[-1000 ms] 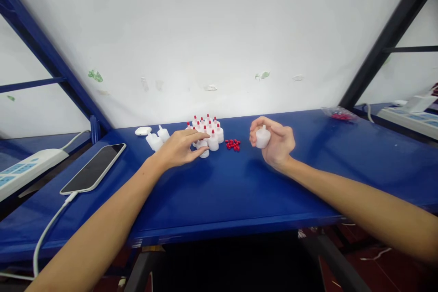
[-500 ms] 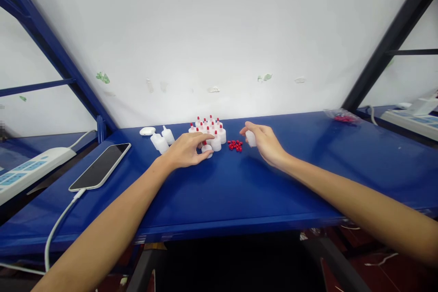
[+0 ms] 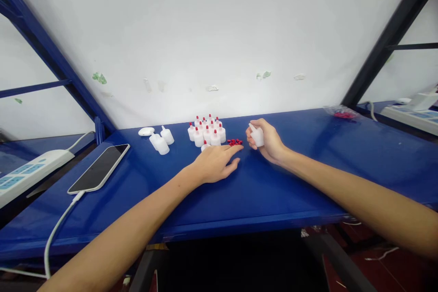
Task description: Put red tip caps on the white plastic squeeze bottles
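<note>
My right hand [image 3: 270,142] is wrapped round a small white squeeze bottle [image 3: 258,137], its bare nozzle tilted up and to the left. Palm down, my left hand [image 3: 219,163] reaches with fingers apart to the near side of a pile of small red caps [image 3: 235,142], partly covering it. Whether a fingertip touches a cap I cannot tell. Behind that hand stand several white bottles with red caps [image 3: 207,134] in a close group. Farther left are a few uncapped white bottles [image 3: 162,146], some lying or tilted.
A phone [image 3: 99,169] on a white charging cable [image 3: 56,230] lies at the left, near a power strip [image 3: 30,173]. A white case [image 3: 146,131] is by the wall. At the far right lies a clear bag of red pieces [image 3: 344,113] on the blue table [image 3: 239,210].
My left hand has let go of a capped bottle at the front of the group and moved right to the red caps. My right hand has turned its bottle, bringing the nozzle into sight.
</note>
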A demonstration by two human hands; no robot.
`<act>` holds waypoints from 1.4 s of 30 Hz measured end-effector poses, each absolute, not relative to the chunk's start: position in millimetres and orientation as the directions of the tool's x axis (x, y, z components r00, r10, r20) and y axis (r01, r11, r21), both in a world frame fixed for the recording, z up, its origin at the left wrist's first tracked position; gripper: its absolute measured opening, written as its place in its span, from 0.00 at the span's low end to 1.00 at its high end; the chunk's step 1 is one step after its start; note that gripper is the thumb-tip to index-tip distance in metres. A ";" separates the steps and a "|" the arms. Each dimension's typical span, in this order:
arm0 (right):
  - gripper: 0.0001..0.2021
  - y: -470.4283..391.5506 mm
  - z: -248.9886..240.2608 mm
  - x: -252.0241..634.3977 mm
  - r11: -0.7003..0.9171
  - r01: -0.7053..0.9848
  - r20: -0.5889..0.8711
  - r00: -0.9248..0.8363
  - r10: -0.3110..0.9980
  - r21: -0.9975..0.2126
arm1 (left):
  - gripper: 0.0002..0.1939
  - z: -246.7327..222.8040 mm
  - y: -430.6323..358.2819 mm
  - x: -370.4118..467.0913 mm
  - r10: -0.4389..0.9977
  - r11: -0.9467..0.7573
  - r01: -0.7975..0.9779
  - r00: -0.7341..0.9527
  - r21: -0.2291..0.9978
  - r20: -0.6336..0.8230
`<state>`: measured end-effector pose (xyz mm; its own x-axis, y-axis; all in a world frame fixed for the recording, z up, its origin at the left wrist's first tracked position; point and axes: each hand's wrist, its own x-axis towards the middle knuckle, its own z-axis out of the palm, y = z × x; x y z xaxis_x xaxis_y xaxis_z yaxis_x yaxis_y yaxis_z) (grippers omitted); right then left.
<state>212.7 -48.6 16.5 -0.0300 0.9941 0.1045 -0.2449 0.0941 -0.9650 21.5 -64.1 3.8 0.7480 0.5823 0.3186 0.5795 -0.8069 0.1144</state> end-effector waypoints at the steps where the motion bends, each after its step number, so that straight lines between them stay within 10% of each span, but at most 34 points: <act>1: 0.15 -48.6 16.6 212.8 0.087 -0.259 0.100 -0.039 0.994 -0.962 | 0.24 2.0 -62.9 24.2 0.608 -0.791 0.594 0.740 0.146 0.287; 19: 0.12 -44.6 14.1 215.2 0.223 -0.077 0.231 -0.109 0.967 -0.972 | 0.09 -0.9 -53.1 17.9 0.579 -0.802 0.491 0.779 0.339 0.242; 29: 0.14 -61.5 14.0 211.6 0.289 0.181 0.213 -0.351 0.912 -0.940 | 0.09 7.7 -67.3 15.3 0.751 -0.576 0.189 0.508 0.795 0.422; 42: 0.11 -67.3 13.3 212.3 0.343 0.103 0.262 -0.459 0.849 -0.934 | 0.10 4.3 -67.8 15.9 0.723 -0.591 0.132 0.523 0.796 0.450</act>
<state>212.3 -67.3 13.3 -0.4587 0.8492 0.2615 0.1032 0.3433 -0.9335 15.9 -67.8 4.3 0.5234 0.7234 0.4502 0.1316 -0.5907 0.7961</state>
